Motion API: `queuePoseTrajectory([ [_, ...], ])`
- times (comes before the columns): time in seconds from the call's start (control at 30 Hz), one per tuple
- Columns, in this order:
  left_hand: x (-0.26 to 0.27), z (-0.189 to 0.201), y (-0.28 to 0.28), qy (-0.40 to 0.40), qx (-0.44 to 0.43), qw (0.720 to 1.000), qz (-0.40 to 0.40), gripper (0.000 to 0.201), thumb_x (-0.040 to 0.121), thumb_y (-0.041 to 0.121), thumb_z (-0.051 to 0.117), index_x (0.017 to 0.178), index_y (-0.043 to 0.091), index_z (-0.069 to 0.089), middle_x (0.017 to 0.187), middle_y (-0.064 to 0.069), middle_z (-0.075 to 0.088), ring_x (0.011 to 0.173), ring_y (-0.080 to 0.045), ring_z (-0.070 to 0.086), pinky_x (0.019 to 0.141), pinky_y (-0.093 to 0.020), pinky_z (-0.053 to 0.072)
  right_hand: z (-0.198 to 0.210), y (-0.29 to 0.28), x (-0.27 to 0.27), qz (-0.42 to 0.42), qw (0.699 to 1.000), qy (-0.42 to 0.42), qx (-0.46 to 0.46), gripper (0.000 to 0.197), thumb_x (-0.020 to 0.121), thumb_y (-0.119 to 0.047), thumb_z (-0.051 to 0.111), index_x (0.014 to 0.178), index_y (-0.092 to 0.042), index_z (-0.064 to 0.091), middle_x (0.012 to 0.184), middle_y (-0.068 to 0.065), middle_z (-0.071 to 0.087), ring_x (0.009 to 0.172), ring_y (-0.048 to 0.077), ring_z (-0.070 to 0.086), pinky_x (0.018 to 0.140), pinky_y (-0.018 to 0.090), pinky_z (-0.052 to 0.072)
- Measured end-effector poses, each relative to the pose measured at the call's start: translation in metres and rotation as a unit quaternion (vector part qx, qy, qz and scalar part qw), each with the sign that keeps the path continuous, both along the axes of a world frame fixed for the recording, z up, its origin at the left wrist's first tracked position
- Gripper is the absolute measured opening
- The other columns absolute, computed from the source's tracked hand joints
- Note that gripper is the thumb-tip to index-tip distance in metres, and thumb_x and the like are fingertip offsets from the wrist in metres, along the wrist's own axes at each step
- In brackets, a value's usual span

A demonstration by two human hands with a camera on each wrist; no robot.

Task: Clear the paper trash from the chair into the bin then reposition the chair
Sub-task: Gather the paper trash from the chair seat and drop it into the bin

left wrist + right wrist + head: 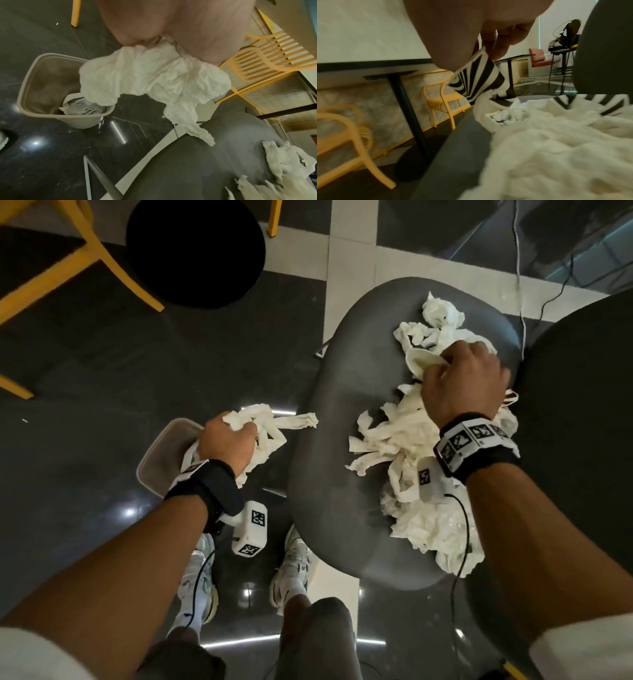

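Observation:
A grey chair seat (329,440) carries a spread of white paper scraps (411,433). My left hand (227,445) grips a crumpled bunch of white paper (270,426), held to the left of the seat and partly over a beige bin (145,470) on the floor. In the left wrist view the bunch (154,81) hangs over the bin's (22,86) near corner, and some crumpled trash (80,108) lies inside. At the seat's far side my right hand (466,381) pinches a black-and-white striped paper piece (477,79) just above the pile (556,148).
The chair's dark backrest (582,422) rises at the right. Yellow chairs (68,268) and a black round table base (195,251) stand beyond the bin. A cable (520,285) trails on the glossy dark floor. My shoes (291,570) are beside the seat's near edge.

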State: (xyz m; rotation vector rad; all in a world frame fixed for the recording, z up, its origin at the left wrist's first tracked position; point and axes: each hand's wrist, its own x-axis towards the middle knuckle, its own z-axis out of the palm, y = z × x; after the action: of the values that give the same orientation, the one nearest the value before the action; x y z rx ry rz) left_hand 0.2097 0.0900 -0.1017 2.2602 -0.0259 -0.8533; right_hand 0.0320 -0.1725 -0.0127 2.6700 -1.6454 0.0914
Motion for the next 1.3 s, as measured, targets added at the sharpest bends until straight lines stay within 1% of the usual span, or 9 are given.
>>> queuePoseTrajectory([
  [0.1, 0.010, 0.004, 0.022, 0.014, 0.002, 1.000, 0.010, 0.008, 0.082, 0.021, 0.058, 0.081, 0.019, 0.066, 0.074, 0.005, 0.067, 0.071, -0.018, 0.065, 0.059, -0.026, 0.046, 0.006, 0.052, 0.040, 0.016, 0.991, -0.111, 0.068, 0.026, 0.084, -0.030, 0.049, 0.100, -0.015, 0.063, 0.105, 0.008, 0.063, 0.090, 0.031, 0.059, 0.074, 0.037, 0.044],
  [0.2, 0.032, -0.007, 0.058, 0.027, 0.032, 0.998, 0.050, 0.015, 0.080, 0.024, 0.057, 0.087, 0.017, 0.069, 0.081, 0.000, 0.072, 0.080, -0.026, 0.070, 0.074, -0.037, 0.058, -0.017, 0.112, 0.088, 0.059, 0.962, -0.181, 0.194, 0.020, 0.084, -0.025, 0.053, 0.100, -0.016, 0.062, 0.101, 0.006, 0.064, 0.089, 0.026, 0.059, 0.073, 0.032, 0.045],
  [0.33, 0.072, -0.041, 0.128, 0.025, 0.091, 0.989, 0.117, 0.032, 0.080, 0.026, 0.059, 0.107, 0.012, 0.073, 0.105, -0.006, 0.075, 0.100, -0.030, 0.070, 0.087, -0.040, 0.058, -0.084, 0.199, 0.150, 0.099, 0.914, -0.107, 0.379, 0.025, 0.088, -0.022, 0.053, 0.111, -0.019, 0.062, 0.106, 0.009, 0.070, 0.098, 0.030, 0.065, 0.076, 0.028, 0.045],
  [0.47, 0.102, -0.092, 0.192, 0.038, 0.135, 0.978, 0.156, 0.034, 0.078, 0.029, 0.062, 0.106, 0.013, 0.072, 0.105, -0.002, 0.074, 0.094, -0.027, 0.069, 0.079, -0.034, 0.056, -0.163, 0.271, 0.185, 0.074, 0.880, -0.014, 0.469, 0.032, 0.090, -0.018, 0.051, 0.118, -0.024, 0.064, 0.119, 0.007, 0.069, 0.110, 0.031, 0.065, 0.090, 0.033, 0.051],
  [0.63, 0.112, -0.162, 0.221, 0.158, 0.158, 0.974, 0.036, 0.027, 0.079, 0.022, 0.068, 0.104, 0.012, 0.069, 0.101, -0.007, 0.071, 0.090, -0.029, 0.067, 0.070, -0.030, 0.050, -0.250, 0.329, 0.205, 0.049, 0.866, 0.050, 0.495, 0.027, 0.094, -0.025, 0.054, 0.117, -0.017, 0.065, 0.118, 0.008, 0.068, 0.110, 0.030, 0.064, 0.085, 0.031, 0.049],
  [0.83, 0.101, -0.231, 0.199, 0.214, 0.138, 0.954, -0.160, 0.044, 0.082, 0.026, 0.070, 0.122, 0.014, 0.061, 0.120, -0.010, 0.067, 0.108, -0.031, 0.064, 0.086, -0.034, 0.051, -0.322, 0.339, 0.203, 0.024, 0.866, 0.083, 0.493, 0.029, 0.092, -0.022, 0.056, 0.119, -0.014, 0.063, 0.117, 0.011, 0.068, 0.110, 0.031, 0.065, 0.093, 0.038, 0.054],
  [1.03, 0.105, -0.241, 0.168, 0.211, 0.022, 0.977, 0.033, 0.091, 0.081, 0.037, 0.068, 0.156, 0.020, 0.020, 0.150, -0.006, 0.046, 0.133, -0.029, 0.048, 0.109, -0.044, 0.041, -0.337, 0.328, 0.191, -0.014, 0.845, 0.009, 0.535, 0.035, 0.097, -0.022, 0.046, 0.131, -0.024, 0.054, 0.121, 0.005, 0.065, 0.108, 0.025, 0.065, 0.091, 0.031, 0.052],
  [1.17, 0.106, -0.222, 0.164, 0.165, -0.013, 0.986, 0.029, 0.073, 0.076, 0.038, 0.059, 0.146, 0.027, 0.040, 0.131, 0.001, 0.061, 0.114, -0.022, 0.060, 0.091, -0.033, 0.052, -0.311, 0.314, 0.181, -0.014, 0.847, -0.014, 0.531, 0.038, 0.095, -0.018, 0.047, 0.132, -0.022, 0.056, 0.122, 0.006, 0.066, 0.111, 0.027, 0.065, 0.096, 0.036, 0.053],
  [1.3, 0.103, -0.179, 0.159, 0.076, 0.050, 0.992, -0.083, 0.041, 0.091, 0.017, 0.052, 0.132, 0.016, 0.056, 0.127, -0.006, 0.064, 0.119, -0.028, 0.059, 0.092, -0.027, 0.045, -0.256, 0.297, 0.162, -0.020, 0.831, -0.047, 0.554, 0.026, 0.094, -0.028, 0.046, 0.114, -0.029, 0.063, 0.105, 0.007, 0.071, 0.092, 0.029, 0.070, 0.074, 0.034, 0.055],
])
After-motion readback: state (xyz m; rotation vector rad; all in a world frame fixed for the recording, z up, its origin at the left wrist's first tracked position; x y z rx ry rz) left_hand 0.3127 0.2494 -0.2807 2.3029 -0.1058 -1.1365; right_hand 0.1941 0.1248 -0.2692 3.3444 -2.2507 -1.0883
